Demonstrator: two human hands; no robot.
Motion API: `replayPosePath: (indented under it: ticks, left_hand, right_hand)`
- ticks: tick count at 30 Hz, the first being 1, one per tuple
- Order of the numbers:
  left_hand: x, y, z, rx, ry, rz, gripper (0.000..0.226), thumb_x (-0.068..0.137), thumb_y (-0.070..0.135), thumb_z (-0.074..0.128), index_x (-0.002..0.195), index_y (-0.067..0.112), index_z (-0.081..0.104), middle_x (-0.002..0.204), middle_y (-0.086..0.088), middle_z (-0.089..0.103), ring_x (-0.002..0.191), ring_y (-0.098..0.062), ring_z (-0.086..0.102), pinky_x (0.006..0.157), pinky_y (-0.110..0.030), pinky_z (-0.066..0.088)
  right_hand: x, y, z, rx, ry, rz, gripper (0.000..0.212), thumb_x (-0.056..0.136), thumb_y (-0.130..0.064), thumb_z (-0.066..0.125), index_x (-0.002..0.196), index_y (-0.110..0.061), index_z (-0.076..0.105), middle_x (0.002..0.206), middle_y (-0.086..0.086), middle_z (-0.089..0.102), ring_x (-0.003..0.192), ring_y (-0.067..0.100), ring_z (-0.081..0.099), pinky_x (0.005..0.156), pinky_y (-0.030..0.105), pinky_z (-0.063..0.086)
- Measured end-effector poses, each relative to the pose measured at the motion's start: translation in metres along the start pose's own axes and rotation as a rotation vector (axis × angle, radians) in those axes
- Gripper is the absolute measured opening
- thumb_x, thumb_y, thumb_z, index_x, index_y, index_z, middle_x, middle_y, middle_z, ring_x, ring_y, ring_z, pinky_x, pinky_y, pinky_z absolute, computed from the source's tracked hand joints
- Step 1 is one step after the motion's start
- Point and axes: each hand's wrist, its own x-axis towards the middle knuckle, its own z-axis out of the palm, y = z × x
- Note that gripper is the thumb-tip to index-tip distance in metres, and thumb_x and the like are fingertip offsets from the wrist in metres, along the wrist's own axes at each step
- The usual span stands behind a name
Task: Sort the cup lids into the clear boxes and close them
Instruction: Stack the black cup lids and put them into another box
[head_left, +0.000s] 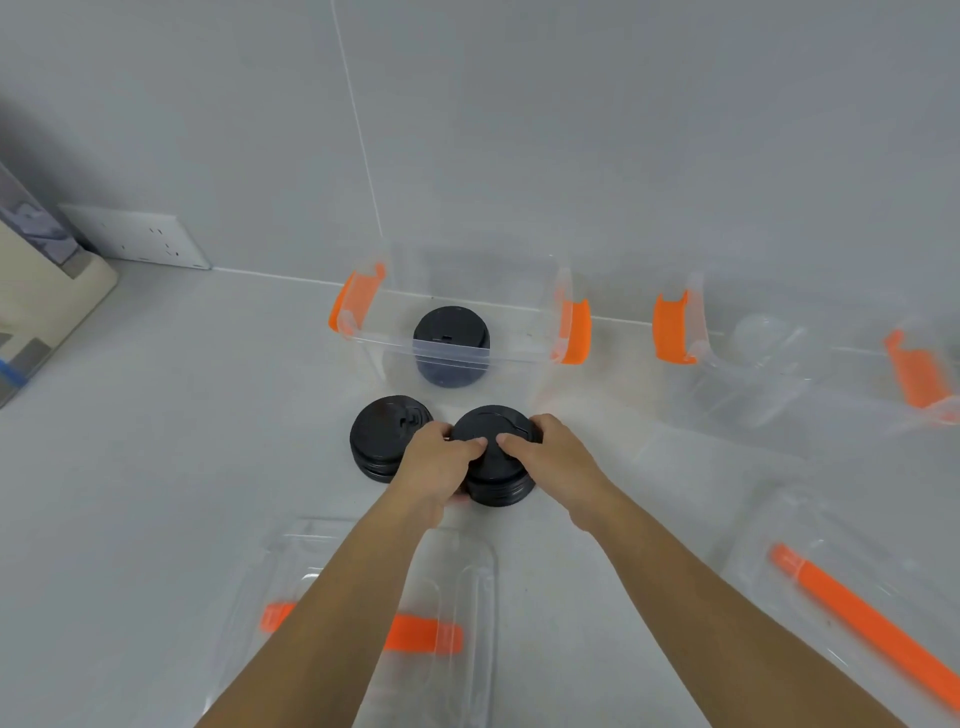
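Hands, my left (441, 457) and right (545, 447), clasped the stack of black lids (496, 467) from both sides, directly in front of the open clear box (457, 332)

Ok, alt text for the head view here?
Both hands, left and right, clasp a stack of black cup lids on a white counter. A second stack sits beside it, a third inside an open clear box.

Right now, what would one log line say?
both hands: left hand, right hand | gripping black lid stack | left clear box: open
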Motion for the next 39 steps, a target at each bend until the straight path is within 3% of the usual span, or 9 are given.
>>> replayPosePath:
  ticks: [3, 7, 13, 16, 20, 26, 32, 36, 39]
  left_hand:
    - [0.000, 0.001, 0.000, -0.008, -0.032, -0.016, 0.033, 0.088, 0.011, 0.064, 0.118, 0.002, 0.057, 0.100, -0.008, 0.064, 0.076, -0.012, 0.060, 0.061, -0.029, 0.053]
    - [0.001, 0.002, -0.001, -0.028, -0.077, -0.065, 0.031, 0.086, 0.008, 0.066, 0.115, 0.000, 0.060, 0.089, -0.005, 0.065, 0.077, -0.015, 0.061, 0.070, -0.035, 0.055]
    - [0.002, 0.002, -0.005, -0.118, -0.143, -0.152, 0.029, 0.084, 0.000, 0.065, 0.113, -0.003, 0.061, 0.099, -0.010, 0.066, 0.086, -0.021, 0.061, 0.082, -0.045, 0.053]
    - [0.002, 0.000, -0.008, -0.161, -0.155, -0.183, 0.031, 0.083, -0.001, 0.066, 0.114, -0.002, 0.062, 0.110, -0.014, 0.064, 0.089, -0.023, 0.061, 0.080, -0.044, 0.054]
    - [0.002, -0.002, -0.007, -0.178, -0.169, -0.183, 0.033, 0.083, 0.000, 0.065, 0.115, 0.001, 0.061, 0.108, -0.012, 0.064, 0.087, -0.021, 0.061, 0.082, -0.041, 0.053]
    - [-0.003, 0.003, -0.009, -0.192, -0.154, -0.125, 0.036, 0.083, 0.007, 0.067, 0.117, 0.009, 0.058, 0.096, -0.004, 0.065, 0.084, -0.017, 0.060, 0.071, -0.031, 0.048]
    - [-0.012, 0.009, -0.027, -0.198, -0.059, 0.000, 0.040, 0.080, 0.017, 0.071, 0.117, 0.006, 0.061, 0.111, -0.007, 0.068, 0.094, -0.018, 0.061, 0.064, -0.026, 0.045]
    - [-0.017, 0.015, -0.050, -0.162, -0.018, 0.106, 0.031, 0.080, 0.020, 0.069, 0.107, 0.005, 0.066, 0.106, -0.012, 0.070, 0.093, -0.025, 0.065, 0.071, -0.027, 0.048]
    - [-0.017, 0.014, -0.066, -0.165, 0.020, 0.154, 0.038, 0.080, 0.022, 0.068, 0.113, 0.004, 0.062, 0.110, -0.015, 0.069, 0.101, -0.032, 0.066, 0.075, -0.034, 0.054]
  right_hand:
    - [0.001, -0.001, -0.001, 0.042, 0.000, 0.021, 0.036, 0.085, -0.032, 0.061, 0.114, -0.014, 0.052, 0.114, 0.004, 0.060, 0.103, 0.021, 0.058, 0.080, 0.029, 0.045]
    - [0.002, -0.001, -0.001, 0.136, -0.017, 0.054, 0.034, 0.082, -0.024, 0.065, 0.111, -0.011, 0.054, 0.113, 0.008, 0.063, 0.104, 0.023, 0.060, 0.090, 0.034, 0.048]
    - [0.001, -0.003, 0.000, 0.187, 0.011, 0.024, 0.032, 0.078, -0.019, 0.070, 0.106, -0.010, 0.058, 0.108, 0.008, 0.065, 0.101, 0.024, 0.062, 0.088, 0.035, 0.049]
    - [0.000, -0.001, 0.000, 0.230, 0.004, 0.012, 0.035, 0.075, -0.017, 0.072, 0.108, -0.009, 0.060, 0.110, 0.009, 0.065, 0.100, 0.024, 0.063, 0.087, 0.035, 0.050]
    - [-0.004, 0.003, -0.001, 0.318, -0.009, 0.012, 0.035, 0.077, -0.014, 0.072, 0.109, -0.009, 0.061, 0.112, 0.010, 0.066, 0.100, 0.024, 0.063, 0.084, 0.032, 0.051]
    - [-0.012, -0.003, -0.002, 0.406, 0.009, -0.036, 0.033, 0.080, -0.015, 0.070, 0.112, -0.011, 0.062, 0.110, 0.008, 0.067, 0.099, 0.022, 0.063, 0.085, 0.031, 0.050]
    - [-0.021, -0.025, 0.010, 0.413, 0.007, -0.109, 0.037, 0.082, -0.021, 0.069, 0.116, -0.010, 0.059, 0.112, 0.006, 0.065, 0.101, 0.021, 0.062, 0.088, 0.032, 0.051]
    - [-0.028, -0.044, 0.025, 0.426, -0.010, -0.177, 0.032, 0.082, -0.021, 0.068, 0.112, -0.012, 0.061, 0.108, 0.005, 0.066, 0.095, 0.018, 0.062, 0.079, 0.026, 0.050]
    - [-0.031, -0.055, 0.039, 0.428, -0.035, -0.220, 0.024, 0.082, -0.021, 0.068, 0.105, -0.017, 0.061, 0.100, -0.001, 0.066, 0.093, 0.015, 0.062, 0.078, 0.023, 0.050]
